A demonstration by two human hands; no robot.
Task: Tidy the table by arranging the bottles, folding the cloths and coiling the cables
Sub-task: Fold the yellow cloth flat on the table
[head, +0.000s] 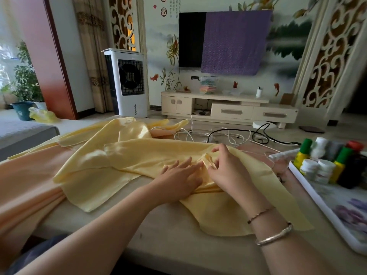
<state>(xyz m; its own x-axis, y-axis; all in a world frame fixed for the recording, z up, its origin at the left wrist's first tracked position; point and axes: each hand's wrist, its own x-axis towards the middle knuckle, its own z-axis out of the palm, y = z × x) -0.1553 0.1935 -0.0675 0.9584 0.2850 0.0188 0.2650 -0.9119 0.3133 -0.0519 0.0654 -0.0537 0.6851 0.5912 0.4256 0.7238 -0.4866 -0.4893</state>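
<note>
1. Cloth (127,155), pale yellow, lies rumpled across the middle of the table (174,231), with one corner hanging toward the near edge on the right
2. Left hand (178,181) rests flat on the yellow cloth, fingers straight and slightly spread, pressing the fabric down; it grips nothing
3. Right hand (228,169) sits just beside the left hand, touching the same cloth; its fingers are curled and pinch a small raised fold of the fabric between the two hands
4. Right wrist carries a thin bracelet (260,213) and a thicker bangle (275,235)
5. Second cloth (25,175), peach-coloured, lies on the left part of the table and drapes over its near-left edge, partly under the yellow cloth
6. Cables (228,135), white and black, lie tangled on the far side of the table, behind the yellow cloth
7. Tray (321,205), white-rimmed with a floral pattern, stands at the right edge of the table
8. Bottles (325,161) stand grouped upright at the far end of the tray: green-capped yellow ones, white-capped ones and dark ones, close together
9. White pen-like object (284,154) lies just beside the tray's far corner; what it is cannot be told
</note>
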